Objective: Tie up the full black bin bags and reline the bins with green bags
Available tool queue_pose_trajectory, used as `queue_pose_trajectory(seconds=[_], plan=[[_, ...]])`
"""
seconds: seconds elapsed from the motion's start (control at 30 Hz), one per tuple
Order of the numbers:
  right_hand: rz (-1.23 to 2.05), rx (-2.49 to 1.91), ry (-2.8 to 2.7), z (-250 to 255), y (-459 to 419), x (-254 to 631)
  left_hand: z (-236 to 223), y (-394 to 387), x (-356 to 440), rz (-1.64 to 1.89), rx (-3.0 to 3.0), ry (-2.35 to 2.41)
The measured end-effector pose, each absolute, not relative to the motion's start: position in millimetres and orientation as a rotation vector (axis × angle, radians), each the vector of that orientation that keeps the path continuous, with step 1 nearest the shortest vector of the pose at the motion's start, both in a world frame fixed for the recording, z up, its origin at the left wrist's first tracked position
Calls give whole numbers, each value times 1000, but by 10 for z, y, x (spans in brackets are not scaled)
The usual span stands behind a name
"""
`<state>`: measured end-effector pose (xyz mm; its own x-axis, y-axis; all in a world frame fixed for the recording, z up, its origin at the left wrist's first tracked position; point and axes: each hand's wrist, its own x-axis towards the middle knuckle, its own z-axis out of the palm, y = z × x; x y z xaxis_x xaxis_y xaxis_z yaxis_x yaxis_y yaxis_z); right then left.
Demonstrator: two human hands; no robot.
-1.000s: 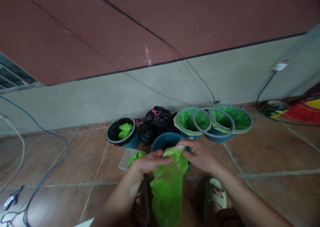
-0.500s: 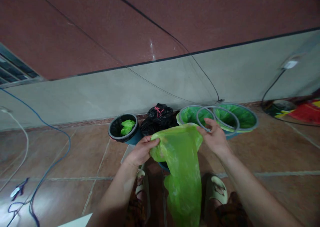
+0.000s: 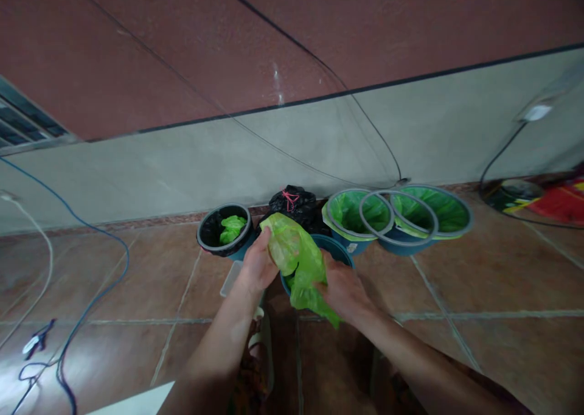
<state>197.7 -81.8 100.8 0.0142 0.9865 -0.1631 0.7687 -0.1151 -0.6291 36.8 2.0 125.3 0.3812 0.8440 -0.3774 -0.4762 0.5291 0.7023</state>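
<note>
Holding hand: left hand (image 3: 261, 266), fingers closed on the upper left edge of the green bag (image 3: 308, 272).
Other hand: right hand (image 3: 344, 287), fingers curled against the bag's right side; tips partly hidden, so how far they close cannot be told.
Bag, position: between the hands, above the blue bin (image 3: 335, 249) on the tiled floor (image 3: 228, 354).
Bag, handling: probably very light, limp and rather slippery, a thin film liable to tear or cling to itself; best pinched at the rim, one layer each side.
Bag, appearance: yellow-green, translucent, crumpled, with a ragged tail hanging to the lower right.
Neighbours: black bag (image 3: 294, 202) with pink tie behind; black-lined bin (image 3: 246, 244) to the left.
</note>
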Motion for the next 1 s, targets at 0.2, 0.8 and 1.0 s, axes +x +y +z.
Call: queue_pose_trajectory(seconds=[0.2, 0.8, 1.0], plan=[[439, -2411, -1825, 1027, -662, 2579, 1249, 231, -40, 1419, 1219, 1459], [113, -2502, -1472, 999, -615, 3275, 1133, 492, -629, 1451, 1455, 1877], [215, -2317, -1535, 921, -562, 3080, 1090, 497, -538, 1494, 1283, 1679]])
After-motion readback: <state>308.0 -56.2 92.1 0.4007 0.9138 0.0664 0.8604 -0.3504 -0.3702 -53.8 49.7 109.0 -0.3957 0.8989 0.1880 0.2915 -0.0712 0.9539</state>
